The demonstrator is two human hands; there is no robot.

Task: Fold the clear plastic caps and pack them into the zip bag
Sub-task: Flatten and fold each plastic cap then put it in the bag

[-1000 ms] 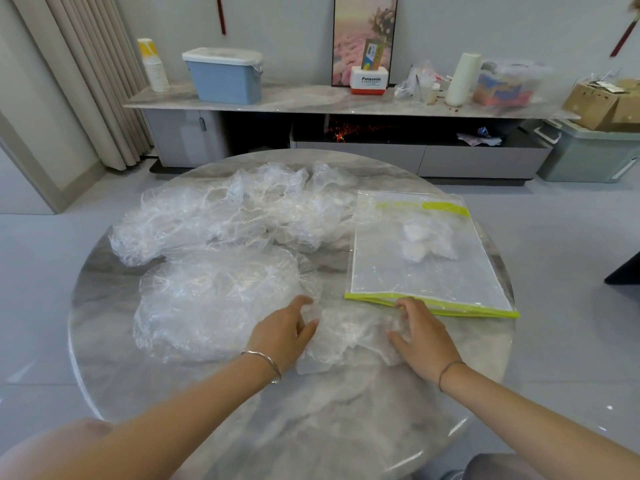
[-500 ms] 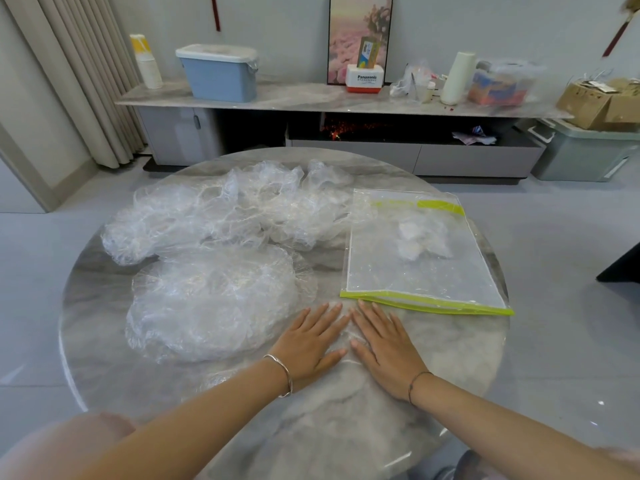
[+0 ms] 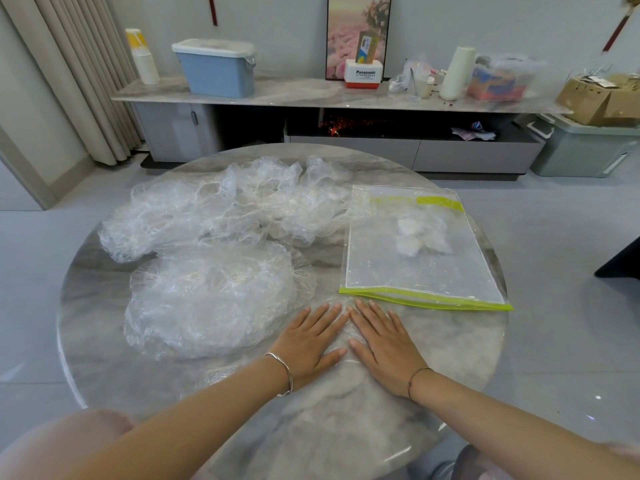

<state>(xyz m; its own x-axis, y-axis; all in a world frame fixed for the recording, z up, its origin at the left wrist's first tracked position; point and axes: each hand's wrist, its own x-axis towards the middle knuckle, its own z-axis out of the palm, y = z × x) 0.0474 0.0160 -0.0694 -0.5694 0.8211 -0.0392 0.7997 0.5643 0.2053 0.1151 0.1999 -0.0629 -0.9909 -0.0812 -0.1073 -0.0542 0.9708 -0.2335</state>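
My left hand [image 3: 311,341] and my right hand [image 3: 384,337] lie flat side by side, fingers straight, pressing a folded clear plastic cap [image 3: 347,332] onto the round marble table [image 3: 450,348]. Only a sliver of that cap shows between the hands. Just beyond my right hand lies the zip bag [image 3: 415,271], clear with a green-yellow strip, with folded caps [image 3: 419,233] inside. Left of my hands sits a flattened stack of caps [image 3: 211,296]. Behind it spreads a crumpled heap of loose caps [image 3: 221,209].
The table edge curves close on both sides, with grey floor beyond. A low sideboard [image 3: 311,95] along the far wall carries a blue box [image 3: 216,69], a paper roll and other boxes. A curtain hangs at the far left.
My hands went from gathering the cap with curled fingers to lying flat together on it, and it is now pressed flat. Over the last half second they have hardly moved.
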